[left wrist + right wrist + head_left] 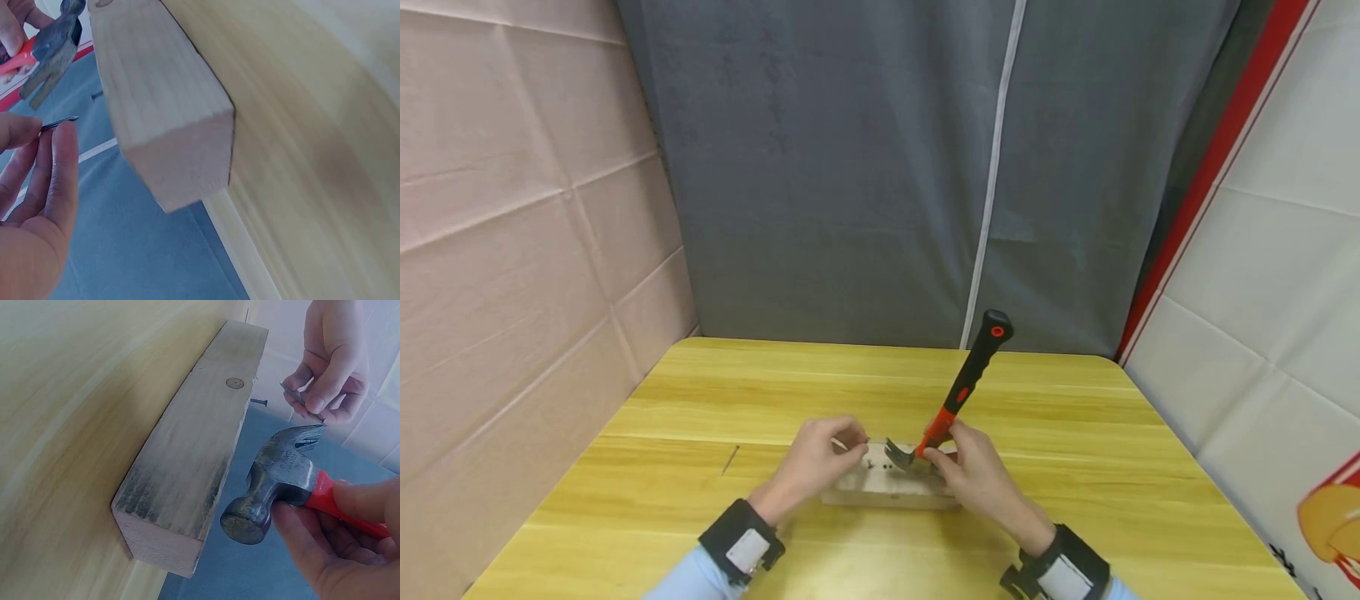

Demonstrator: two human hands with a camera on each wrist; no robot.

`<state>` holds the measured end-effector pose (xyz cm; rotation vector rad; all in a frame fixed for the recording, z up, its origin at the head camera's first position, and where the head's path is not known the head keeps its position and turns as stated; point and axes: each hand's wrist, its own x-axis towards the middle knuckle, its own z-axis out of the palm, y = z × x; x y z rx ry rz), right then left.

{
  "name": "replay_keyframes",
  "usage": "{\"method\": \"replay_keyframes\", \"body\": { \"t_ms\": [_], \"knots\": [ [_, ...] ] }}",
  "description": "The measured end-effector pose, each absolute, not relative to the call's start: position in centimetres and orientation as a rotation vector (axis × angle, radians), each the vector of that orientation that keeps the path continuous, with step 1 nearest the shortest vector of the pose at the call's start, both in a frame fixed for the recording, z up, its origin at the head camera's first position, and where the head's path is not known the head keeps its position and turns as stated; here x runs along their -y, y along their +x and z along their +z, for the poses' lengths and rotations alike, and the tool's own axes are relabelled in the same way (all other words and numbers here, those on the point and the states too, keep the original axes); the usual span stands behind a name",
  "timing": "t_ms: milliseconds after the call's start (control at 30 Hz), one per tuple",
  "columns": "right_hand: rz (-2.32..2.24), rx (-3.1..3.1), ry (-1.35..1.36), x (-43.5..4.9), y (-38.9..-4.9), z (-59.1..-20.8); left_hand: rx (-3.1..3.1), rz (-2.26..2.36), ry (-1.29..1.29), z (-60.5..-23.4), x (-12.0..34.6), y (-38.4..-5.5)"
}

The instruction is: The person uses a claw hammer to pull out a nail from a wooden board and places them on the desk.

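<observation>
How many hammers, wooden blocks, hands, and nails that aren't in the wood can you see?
Hammer: 1
Wooden block: 1
Hands: 2 (left hand, right hand)
Loose nails: 2 (pinched nail in the left hand, lying nail on the table)
Total: 6

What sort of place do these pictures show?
It seems to be a small curtained-off work area, perhaps a booth: a grey curtain hangs behind the wooden table, and the right hand holds a hammer.
</observation>
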<state>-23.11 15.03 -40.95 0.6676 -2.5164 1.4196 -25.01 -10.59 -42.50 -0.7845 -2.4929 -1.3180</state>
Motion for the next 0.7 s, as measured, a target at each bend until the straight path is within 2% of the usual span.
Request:
{"method": "replay_keyframes", "body": {
  "t_ms": [700],
  "knots": [
    [1.362, 2.533, 0.68, -15.5, -23.0, -41.0, 2.663, -1.062, -0.426, -43.2, 14.5, -25.6]
  ]
}}
